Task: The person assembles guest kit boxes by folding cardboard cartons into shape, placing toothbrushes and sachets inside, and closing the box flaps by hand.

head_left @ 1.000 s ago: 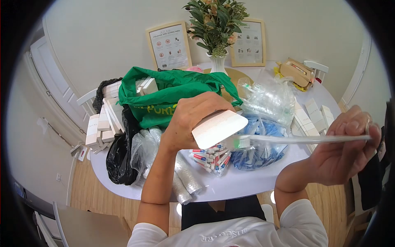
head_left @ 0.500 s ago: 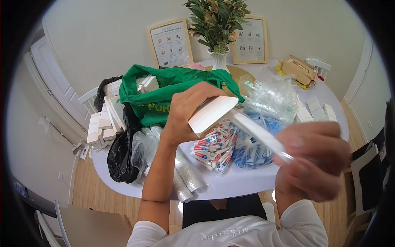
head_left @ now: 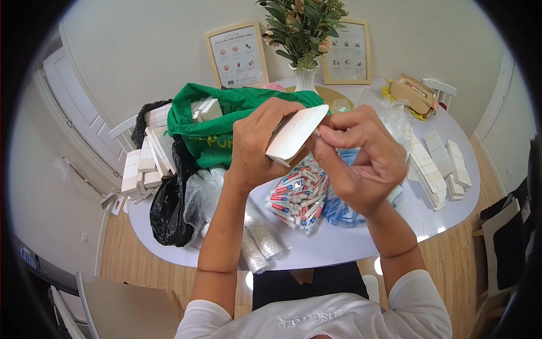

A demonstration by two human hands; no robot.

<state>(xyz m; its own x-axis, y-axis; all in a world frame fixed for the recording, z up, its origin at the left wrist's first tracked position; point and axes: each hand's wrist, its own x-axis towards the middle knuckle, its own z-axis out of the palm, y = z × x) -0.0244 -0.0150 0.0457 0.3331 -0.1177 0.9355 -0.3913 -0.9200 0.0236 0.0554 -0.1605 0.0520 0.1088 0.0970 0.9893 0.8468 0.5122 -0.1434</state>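
My left hand [head_left: 257,141] grips a small white box [head_left: 297,134] whose open flap faces me, above the middle of the table. Against the box's right side is my right hand [head_left: 364,155], with thumb and forefinger pinched together at its opening. What that pinch holds is mostly hidden by the fingers. Below the hands lies a clear bag of small toothpaste tubes [head_left: 299,198], and beside it a bag of blue items [head_left: 341,212], partly covered by my right hand.
A green bag [head_left: 209,148] with white boxes, a black plastic bag [head_left: 169,217] and clear-wrapped rolls [head_left: 261,231] lie left. Stacked white boxes [head_left: 426,175] lie right. Behind stand a flower vase [head_left: 305,78] and framed signs [head_left: 237,55].
My right hand has come in from the right to the box, and the long clear packet it held is now almost out of sight. My left hand and the box have risen slightly.
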